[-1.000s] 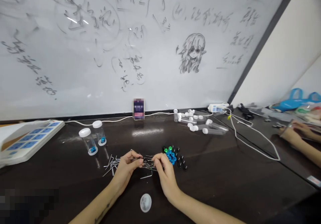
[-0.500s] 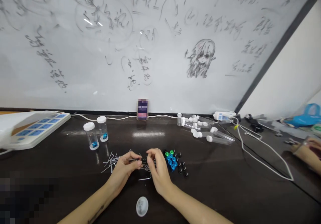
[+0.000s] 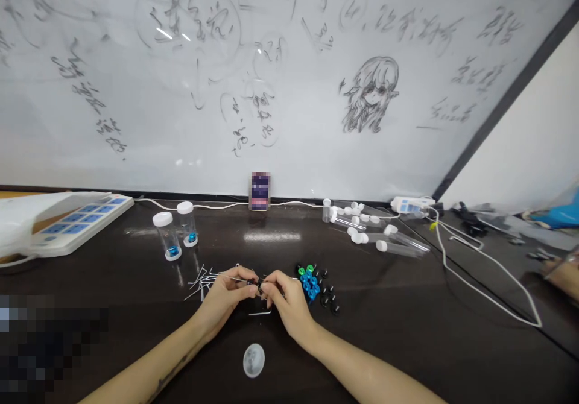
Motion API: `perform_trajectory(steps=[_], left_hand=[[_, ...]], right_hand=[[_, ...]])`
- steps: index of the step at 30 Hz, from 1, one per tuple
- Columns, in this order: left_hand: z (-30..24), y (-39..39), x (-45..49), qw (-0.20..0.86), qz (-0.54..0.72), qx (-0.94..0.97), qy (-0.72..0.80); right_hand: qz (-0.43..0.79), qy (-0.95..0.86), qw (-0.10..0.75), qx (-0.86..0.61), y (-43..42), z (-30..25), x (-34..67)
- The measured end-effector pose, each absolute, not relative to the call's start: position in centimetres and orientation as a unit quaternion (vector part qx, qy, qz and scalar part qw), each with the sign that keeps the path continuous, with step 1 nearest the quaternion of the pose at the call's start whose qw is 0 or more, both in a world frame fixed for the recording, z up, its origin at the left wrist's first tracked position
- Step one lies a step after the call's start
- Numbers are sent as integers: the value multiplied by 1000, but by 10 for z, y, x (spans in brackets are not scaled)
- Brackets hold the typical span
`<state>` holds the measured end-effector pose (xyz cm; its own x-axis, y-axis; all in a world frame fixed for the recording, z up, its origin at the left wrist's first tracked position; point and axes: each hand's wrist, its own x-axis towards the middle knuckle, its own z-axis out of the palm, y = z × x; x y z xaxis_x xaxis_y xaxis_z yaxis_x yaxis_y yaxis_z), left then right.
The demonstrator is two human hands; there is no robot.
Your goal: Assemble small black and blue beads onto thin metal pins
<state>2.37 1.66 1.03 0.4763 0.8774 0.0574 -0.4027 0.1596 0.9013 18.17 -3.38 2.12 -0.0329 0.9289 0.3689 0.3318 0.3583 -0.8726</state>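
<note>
My left hand (image 3: 226, 292) pinches a small black part (image 3: 254, 283) between thumb and fingertips. My right hand (image 3: 289, 307) is closed at the part's right side, fingertips pressed together on it; its exact kind is too small to make out. Under and beside my hands lie several bent metal hex keys (image 3: 199, 282), and a single hex key (image 3: 260, 313) rests just in front. Right of my right hand sit blue ring-like pieces (image 3: 310, 286), green ones (image 3: 309, 269) and black screws (image 3: 333, 309). A translucent oval piece (image 3: 254, 360) lies nearer me.
Two capped clear bottles (image 3: 167, 241) with blue pieces inside stand back left, near a power strip (image 3: 85, 223). A phone (image 3: 260, 192) leans on the whiteboard (image 3: 298, 120). Clear tubes with white caps (image 3: 398, 247) lie back right, with a white cable (image 3: 493, 289) beyond. Another person's hand (image 3: 561, 277) shows at far right.
My right fingertips have moved slightly left, closing in on the black part. The whole view has shifted a little, and the other person's hand sits farther toward the right edge.
</note>
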Motion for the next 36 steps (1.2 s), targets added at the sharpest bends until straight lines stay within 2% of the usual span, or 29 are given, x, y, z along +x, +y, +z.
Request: perform_trajectory(steps=[5, 14, 36], left_hand=[[8, 14, 27, 701, 456, 496, 231], [8, 17, 27, 692, 481, 466, 270], [4, 21, 26, 702, 481, 452, 268]], right_hand=[[301, -649, 492, -495, -32, 13, 183], [302, -613, 552, -478, -35, 20, 180], [346, -606, 542, -469, -32, 10, 181]])
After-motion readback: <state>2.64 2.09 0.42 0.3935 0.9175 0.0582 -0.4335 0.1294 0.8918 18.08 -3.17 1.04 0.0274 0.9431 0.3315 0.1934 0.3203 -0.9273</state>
